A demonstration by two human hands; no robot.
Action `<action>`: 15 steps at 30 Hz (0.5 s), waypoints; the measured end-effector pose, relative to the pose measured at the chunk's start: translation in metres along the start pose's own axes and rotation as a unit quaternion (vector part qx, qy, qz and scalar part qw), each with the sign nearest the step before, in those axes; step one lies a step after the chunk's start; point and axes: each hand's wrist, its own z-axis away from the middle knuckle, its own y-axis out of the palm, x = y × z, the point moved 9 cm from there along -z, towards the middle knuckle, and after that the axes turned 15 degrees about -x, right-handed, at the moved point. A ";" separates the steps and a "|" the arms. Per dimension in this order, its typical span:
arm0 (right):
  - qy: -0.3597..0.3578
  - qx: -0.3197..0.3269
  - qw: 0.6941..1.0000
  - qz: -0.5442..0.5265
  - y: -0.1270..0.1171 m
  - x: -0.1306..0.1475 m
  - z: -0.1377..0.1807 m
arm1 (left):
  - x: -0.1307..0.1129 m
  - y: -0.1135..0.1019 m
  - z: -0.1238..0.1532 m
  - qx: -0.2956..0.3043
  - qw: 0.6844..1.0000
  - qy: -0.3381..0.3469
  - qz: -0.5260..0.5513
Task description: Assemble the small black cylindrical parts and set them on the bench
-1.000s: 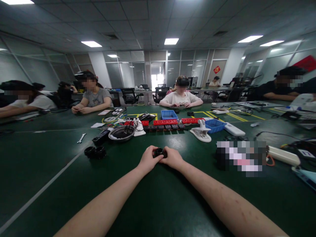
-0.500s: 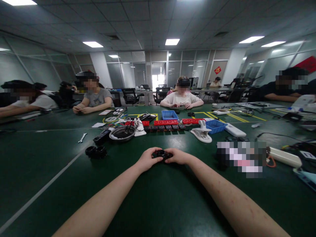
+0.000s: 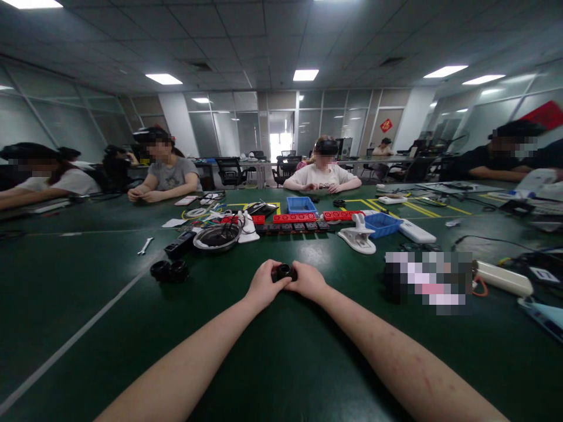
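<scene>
Both of my hands meet over the green tabletop, closed around a small black ring-shaped part [image 3: 285, 271] with a round opening facing up. My left hand [image 3: 267, 284] grips its left side, thumb along the near edge. On the opposite side my right hand [image 3: 308, 281] holds it, its thumb close to the left thumb. The fingers cover much of the part, so its exact kind cannot be told. Further left on the table lie two similar black round parts [image 3: 169, 271], side by side.
A wrench [image 3: 145, 245], a black device [image 3: 180, 245] and a metal bowl [image 3: 217, 238] lie to the left. Red strips [image 3: 295, 218], blue trays [image 3: 380, 224] and a white clip stand [image 3: 358, 237] are ahead. A white power bank-like block [image 3: 505, 278] sits right. Other people sit around the table.
My right hand has shifted slightly left and closed in around the black part, its thumb nearer my left thumb. The part's opening now shows more upright.
</scene>
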 end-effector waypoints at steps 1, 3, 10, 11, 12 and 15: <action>-0.012 0.004 1.000 0.014 -0.001 0.002 0.000 | 0.000 0.000 0.000 0.006 1.000 0.001 0.002; -0.045 0.027 0.999 0.001 -0.004 0.007 0.001 | 0.000 0.001 -0.001 0.035 0.999 0.005 0.013; -0.133 0.176 0.955 -0.200 -0.010 0.020 0.009 | -0.009 0.006 0.002 0.131 0.989 0.025 0.060; -0.124 0.186 0.953 -0.207 -0.008 0.018 0.009 | -0.010 0.006 0.003 0.133 0.989 0.026 0.059; -0.110 0.185 0.955 -0.204 -0.005 0.015 0.008 | -0.010 0.007 0.003 0.134 0.989 0.026 0.057; -0.063 0.145 0.973 -0.168 0.003 0.006 0.004 | -0.009 0.007 0.004 0.116 0.992 0.019 0.044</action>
